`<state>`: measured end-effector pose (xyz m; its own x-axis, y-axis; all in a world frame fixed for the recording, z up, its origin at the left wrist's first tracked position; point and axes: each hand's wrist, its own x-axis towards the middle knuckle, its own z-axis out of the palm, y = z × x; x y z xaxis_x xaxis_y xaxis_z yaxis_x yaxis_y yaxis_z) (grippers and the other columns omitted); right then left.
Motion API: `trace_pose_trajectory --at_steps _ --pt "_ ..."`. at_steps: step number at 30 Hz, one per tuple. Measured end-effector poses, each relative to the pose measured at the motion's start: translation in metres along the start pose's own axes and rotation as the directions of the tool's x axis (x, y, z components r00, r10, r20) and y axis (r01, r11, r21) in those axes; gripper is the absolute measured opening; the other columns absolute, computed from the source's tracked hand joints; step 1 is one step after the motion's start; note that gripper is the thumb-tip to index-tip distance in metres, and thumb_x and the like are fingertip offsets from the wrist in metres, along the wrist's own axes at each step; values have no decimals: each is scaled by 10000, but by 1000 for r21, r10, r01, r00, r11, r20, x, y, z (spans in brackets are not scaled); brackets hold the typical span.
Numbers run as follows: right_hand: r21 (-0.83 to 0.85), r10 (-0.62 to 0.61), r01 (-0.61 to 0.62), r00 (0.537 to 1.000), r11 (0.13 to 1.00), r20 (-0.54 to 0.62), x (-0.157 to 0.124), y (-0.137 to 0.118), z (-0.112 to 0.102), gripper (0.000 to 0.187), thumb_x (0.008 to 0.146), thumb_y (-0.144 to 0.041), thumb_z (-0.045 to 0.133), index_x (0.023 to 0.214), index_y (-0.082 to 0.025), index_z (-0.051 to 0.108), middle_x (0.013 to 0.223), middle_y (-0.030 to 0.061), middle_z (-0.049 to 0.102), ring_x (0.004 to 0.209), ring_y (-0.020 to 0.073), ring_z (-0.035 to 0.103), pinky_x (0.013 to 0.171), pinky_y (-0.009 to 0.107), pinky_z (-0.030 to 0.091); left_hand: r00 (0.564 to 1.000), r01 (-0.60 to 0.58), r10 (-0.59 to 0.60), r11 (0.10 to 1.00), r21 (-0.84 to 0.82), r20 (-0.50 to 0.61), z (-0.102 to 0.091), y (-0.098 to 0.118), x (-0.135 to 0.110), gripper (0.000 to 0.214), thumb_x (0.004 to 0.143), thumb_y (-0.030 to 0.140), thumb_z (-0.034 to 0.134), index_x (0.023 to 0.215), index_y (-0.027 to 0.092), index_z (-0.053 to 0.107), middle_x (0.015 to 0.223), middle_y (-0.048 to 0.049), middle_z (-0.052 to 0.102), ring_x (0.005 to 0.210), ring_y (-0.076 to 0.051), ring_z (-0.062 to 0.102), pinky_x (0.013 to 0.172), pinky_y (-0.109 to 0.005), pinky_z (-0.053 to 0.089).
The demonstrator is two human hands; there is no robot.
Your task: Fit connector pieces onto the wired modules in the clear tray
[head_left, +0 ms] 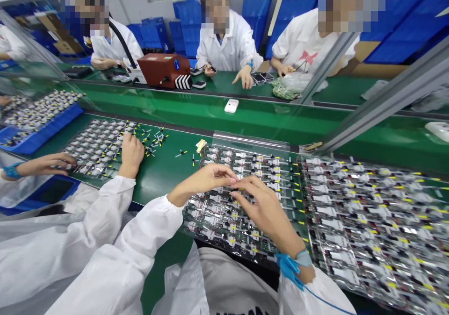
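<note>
My left hand [206, 177] and my right hand [261, 207] meet fingertip to fingertip above a clear tray [245, 233] of small circuit boards with wired black connectors. Both hands pinch something tiny between them at the point where they touch; I cannot make out what it is. My right wrist wears a blue strap [291, 266] with a thin cord. Both my arms are in white sleeves.
More trays of boards [379, 217] lie to the right. On my left a co-worker's two hands [131, 153] rest on another tray [94, 149], with loose connectors [154, 142] scattered nearby. Three people in white coats sit across the green conveyor [196, 107]; a red box [163, 69] stands there.
</note>
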<state>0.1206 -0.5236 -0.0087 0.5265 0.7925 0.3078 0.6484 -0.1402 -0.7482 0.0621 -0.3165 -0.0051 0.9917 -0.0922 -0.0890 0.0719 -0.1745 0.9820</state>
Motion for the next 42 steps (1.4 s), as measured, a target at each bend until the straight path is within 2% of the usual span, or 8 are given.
trace_pose_trajectory --at_steps 4,9,15,21,24,29,37,42 --pt "-69 46 -46 999 997 -9 1 9 2 159 1028 -312 508 1015 -227 642 1010 68 655 925 220 643 835 347 510 998 -64 65 972 225 0 -8 -19 2 208 994 285 598 1159 196 687 1022 -65 750 938 -176 693 840 -328 543" --pt "-104 184 -187 982 977 -36 -3 17 4 193 1042 -360 445 1067 -224 580 1001 80 685 889 235 657 799 340 491 977 -185 196 608 772 79 -22 -50 -2 317 992 82 458 1110 207 725 1080 -83 682 1039 -218 626 937 -389 485" --pt "-123 220 -220 975 968 -20 -3 22 7 275 1044 -362 398 1138 -226 618 1011 80 734 910 249 683 811 352 483 956 -260 233 395 881 177 -21 -57 -6 338 964 62 511 1160 242 719 1065 -77 628 964 -208 594 878 -341 469" --pt "-152 265 -261 964 953 5 6 29 20 200 960 -244 482 1026 -211 668 935 63 712 787 209 662 763 323 481 959 -278 139 257 926 249 -19 -46 -7 399 904 7 524 1153 250 719 1111 -74 617 984 -209 575 863 -323 450" --pt "-157 294 -286 955 945 29 12 31 24 154 918 -209 531 982 -212 670 909 50 708 767 196 658 749 309 467 957 -282 148 259 924 251 -19 -45 -6 317 918 43 525 1108 217 709 1088 -77 622 984 -215 573 869 -333 455" --pt "-221 320 -303 946 927 48 21 36 22 138 918 -206 543 966 -217 672 863 41 706 757 199 652 736 302 440 948 -300 230 409 862 221 -25 -51 -7 186 988 222 550 1135 199 661 1089 -78 637 1016 -227 589 943 -369 460" --pt "-231 313 -290 947 929 71 33 38 29 139 922 -199 545 969 -221 675 843 31 717 759 190 647 718 279 407 960 -254 242 525 812 144 -28 -63 -6 207 1042 321 513 1151 190 630 1048 -80 664 1002 -235 614 904 -365 468" --pt "-212 333 -308 938 927 93 39 42 40 152 931 -202 557 996 -227 691 850 29 731 744 183 647 696 266 401 965 -211 253 606 767 65 -26 -69 -7 317 1020 325 569 1317 217 583 1226 -102 671 1144 -256 611 989 -394 464"
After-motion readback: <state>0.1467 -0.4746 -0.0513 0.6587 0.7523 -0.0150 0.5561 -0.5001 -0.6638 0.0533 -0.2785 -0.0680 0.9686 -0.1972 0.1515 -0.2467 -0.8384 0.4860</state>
